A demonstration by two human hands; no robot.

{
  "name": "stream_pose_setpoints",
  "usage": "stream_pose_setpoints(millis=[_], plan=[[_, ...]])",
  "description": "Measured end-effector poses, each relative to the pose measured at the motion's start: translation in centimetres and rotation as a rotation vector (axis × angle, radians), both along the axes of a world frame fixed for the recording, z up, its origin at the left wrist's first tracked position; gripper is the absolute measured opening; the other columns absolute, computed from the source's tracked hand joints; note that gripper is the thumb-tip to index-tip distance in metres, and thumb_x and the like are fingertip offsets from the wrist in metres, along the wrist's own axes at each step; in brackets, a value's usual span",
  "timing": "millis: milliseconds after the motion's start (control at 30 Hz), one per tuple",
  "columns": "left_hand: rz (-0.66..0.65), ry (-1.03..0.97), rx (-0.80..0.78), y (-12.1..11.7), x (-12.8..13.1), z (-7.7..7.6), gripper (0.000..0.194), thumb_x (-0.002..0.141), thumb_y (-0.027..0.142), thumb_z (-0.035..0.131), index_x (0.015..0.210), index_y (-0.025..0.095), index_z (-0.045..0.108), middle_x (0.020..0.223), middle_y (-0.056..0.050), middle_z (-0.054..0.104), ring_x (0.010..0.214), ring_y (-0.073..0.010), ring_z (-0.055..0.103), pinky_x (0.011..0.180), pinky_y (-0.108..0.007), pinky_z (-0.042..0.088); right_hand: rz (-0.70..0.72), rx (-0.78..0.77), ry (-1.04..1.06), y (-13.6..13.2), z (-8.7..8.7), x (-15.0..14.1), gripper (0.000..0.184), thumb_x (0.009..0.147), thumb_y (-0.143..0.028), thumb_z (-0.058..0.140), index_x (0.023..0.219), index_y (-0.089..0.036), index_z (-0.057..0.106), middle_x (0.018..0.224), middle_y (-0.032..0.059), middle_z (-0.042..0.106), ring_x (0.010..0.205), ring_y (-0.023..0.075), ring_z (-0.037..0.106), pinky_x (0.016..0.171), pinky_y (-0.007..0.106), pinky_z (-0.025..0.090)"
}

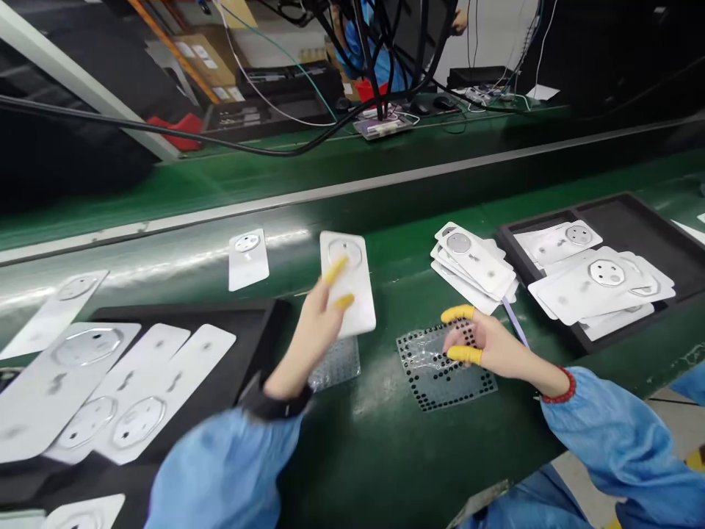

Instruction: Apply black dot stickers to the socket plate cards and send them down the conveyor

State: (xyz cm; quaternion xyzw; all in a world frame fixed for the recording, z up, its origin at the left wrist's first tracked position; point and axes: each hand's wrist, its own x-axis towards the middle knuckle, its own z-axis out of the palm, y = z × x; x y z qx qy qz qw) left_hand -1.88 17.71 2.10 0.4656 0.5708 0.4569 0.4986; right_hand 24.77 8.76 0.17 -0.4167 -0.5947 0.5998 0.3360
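Observation:
My left hand (324, 305), with yellow finger covers, holds a white rectangular panel (359, 294) bearing a round socket-like face. Two covered fingers lie on its front; the other fingers are hidden. Partly beneath the panel is a clear dotted sheet (335, 365). My right hand (479, 342) is over another clear sheet (457, 389) with rows of small black dots. Its yellow-covered thumb and finger are spread apart, and I see nothing between them. A pile of white panels (476, 264) lies just beyond the right hand, with a thin purple strip (515, 323) beside it.
A black tray (655, 228) at right carries several white panels (606, 283). Another black tray (242, 338) at left holds more. Single panels (247, 258) lie behind it. Black cables (297, 152) hang over the far ledge. A person in blue (352, 48) is beyond.

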Motion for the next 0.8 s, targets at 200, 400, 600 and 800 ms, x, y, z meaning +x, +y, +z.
stream_pose_setpoints(millis=[200,400,600,800], plan=[[-0.160,-0.288,-0.305,-13.2,1.7,-2.7,0.063,0.068,0.067,0.069,0.090,0.009,0.077,0.080,-0.013,0.076,0.065,-0.0249,0.068,0.058,-0.032,0.054,-0.069,0.006,0.099,-0.7,-0.6,-3.1,0.051,0.080,-0.032,0.075,0.121,-0.024,0.045,0.088,0.0012,0.064,0.067,0.0115,0.063,0.057,0.024,0.056],[-0.108,-0.331,-0.338,-14.5,3.0,-3.3,0.046,0.064,0.054,0.080,0.083,0.012,0.077,0.057,-0.002,0.067,0.044,-0.0090,0.049,0.043,-0.019,0.040,-0.210,0.843,-0.451,-3.3,-1.3,-4.9,0.024,0.087,-0.021,0.067,0.110,-0.025,0.064,0.133,0.0119,0.051,0.130,0.0303,0.045,0.106,0.057,0.040],[-0.100,-0.296,-0.298,-14.8,2.5,-3.3,0.029,0.065,0.040,0.079,0.068,0.012,0.073,0.053,0.001,0.061,0.045,-0.0080,0.046,0.045,-0.019,0.037,0.010,0.968,-0.429,-3.8,-0.9,-6.2,0.017,0.092,-0.006,0.050,0.095,-0.017,0.062,0.099,0.0103,0.063,0.092,0.0205,0.061,0.079,0.038,0.057],[-0.101,-0.262,-0.271,-14.8,2.6,-3.4,0.015,0.062,0.027,0.071,0.062,0.012,0.071,0.057,0.000,0.061,0.052,-0.0097,0.046,0.049,-0.020,0.038,0.076,0.970,-0.451,-3.8,-0.4,-6.1,0.016,0.091,-0.004,0.049,0.090,-0.013,0.062,0.100,0.0137,0.064,0.092,0.0204,0.063,0.074,0.033,0.058]])
